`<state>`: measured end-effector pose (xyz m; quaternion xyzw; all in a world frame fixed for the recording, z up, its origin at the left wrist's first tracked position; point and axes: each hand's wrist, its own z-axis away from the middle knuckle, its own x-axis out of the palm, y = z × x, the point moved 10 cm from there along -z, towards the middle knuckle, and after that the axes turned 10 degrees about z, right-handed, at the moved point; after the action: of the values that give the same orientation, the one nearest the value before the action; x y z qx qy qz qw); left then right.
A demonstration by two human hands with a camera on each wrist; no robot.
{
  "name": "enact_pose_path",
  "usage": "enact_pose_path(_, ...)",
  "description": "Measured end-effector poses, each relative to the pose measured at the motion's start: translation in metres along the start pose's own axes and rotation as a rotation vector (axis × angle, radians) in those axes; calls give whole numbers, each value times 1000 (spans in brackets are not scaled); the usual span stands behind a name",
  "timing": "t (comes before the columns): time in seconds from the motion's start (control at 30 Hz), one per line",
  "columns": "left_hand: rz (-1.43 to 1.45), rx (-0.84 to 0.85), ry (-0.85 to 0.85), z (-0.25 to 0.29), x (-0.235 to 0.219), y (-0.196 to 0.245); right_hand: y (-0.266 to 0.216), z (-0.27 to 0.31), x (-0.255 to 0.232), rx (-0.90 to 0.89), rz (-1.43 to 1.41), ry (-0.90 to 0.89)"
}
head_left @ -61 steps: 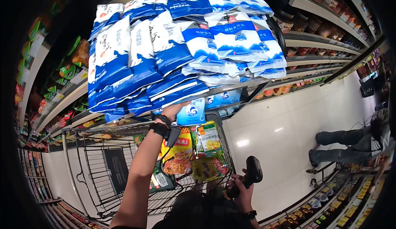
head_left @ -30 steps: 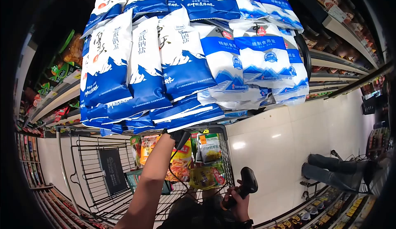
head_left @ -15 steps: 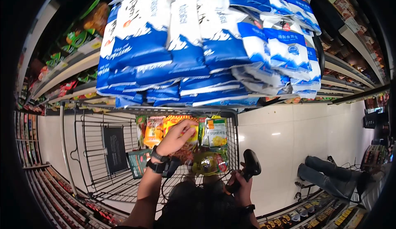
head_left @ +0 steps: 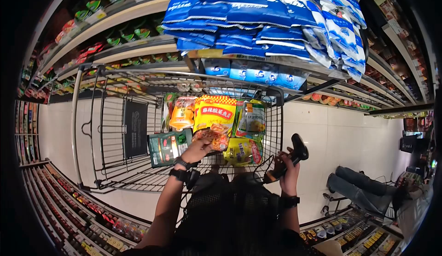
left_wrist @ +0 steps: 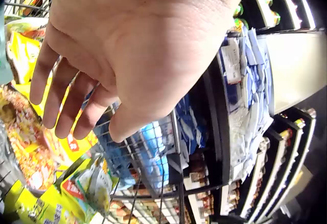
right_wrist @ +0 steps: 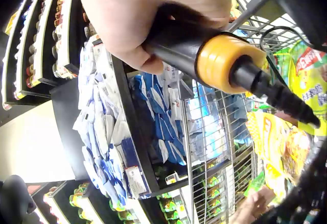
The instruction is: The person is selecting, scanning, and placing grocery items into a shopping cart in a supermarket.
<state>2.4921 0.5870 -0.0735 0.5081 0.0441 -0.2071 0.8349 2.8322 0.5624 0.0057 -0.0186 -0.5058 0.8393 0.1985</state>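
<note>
My left hand (head_left: 197, 151) is over the shopping cart, at the lower edge of a yellow bag (head_left: 215, 113) with a picture of food on it. In the left wrist view its fingers (left_wrist: 64, 94) are extended, with nothing gripped. My right hand (head_left: 290, 175), beyond the cart's right side, grips a black handheld scanner (head_left: 300, 151) by its handle. In the right wrist view an orange ring (right_wrist: 225, 63) and a black cable sleeve show at the handle's end. Also in the cart are an orange bag (head_left: 183, 113), a dark green pouch (head_left: 169, 146) and a yellow-green bag (head_left: 244, 151).
A stack of blue-and-white salt bags (head_left: 258, 21) stands on a display beyond the cart (head_left: 282, 131). Blue packs (head_left: 251, 73) sit beneath it. Stocked shelves (head_left: 110, 39) line both sides. At the right, a person in jeans (head_left: 359, 187) stands on the aisle floor.
My left hand has drawn back from beneath the salt display to the yellow bag in the cart. The view has tilted down towards the cart; my right hand keeps the scanner.
</note>
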Motion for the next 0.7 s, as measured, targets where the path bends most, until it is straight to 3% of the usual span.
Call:
enact_pose_path(0.1, -185, 30, -238, -8, 50, -25, 1, -12, -10, -75, 134, 8)
enact_pose_path(0.17, -303, -139, -494, 5, 80, -33, 5, -15, -22, -90, 200, 13)
enact_pose_path(0.23, -328, -171, -657, 8, 98, -43, 2, -17, -25, -182, 345, -6)
enact_pose_path(0.27, -324, -168, -653, 1, 102, -53, 2, -16, -20, -139, 358, -16)
enact_pose_path(0.47, -153, 23, -449, -13, 82, -41, 22, -26, -7, -96, 328, -146)
enact_pose_path(0.57, -21, 32, -291, -33, 68, -79, 31, -29, -7, -41, 318, -147)
enact_pose_path(0.6, -41, -134, -98, -51, 54, -124, 34, -30, -10, 0, 258, -136)
enact_pose_path(0.63, -38, -136, -95, -49, 49, -119, 37, -30, -15, 45, 200, -123)
enact_pose_path(0.7, -114, -215, 137, -46, 8, -107, 36, -30, -16, 58, 192, -133)
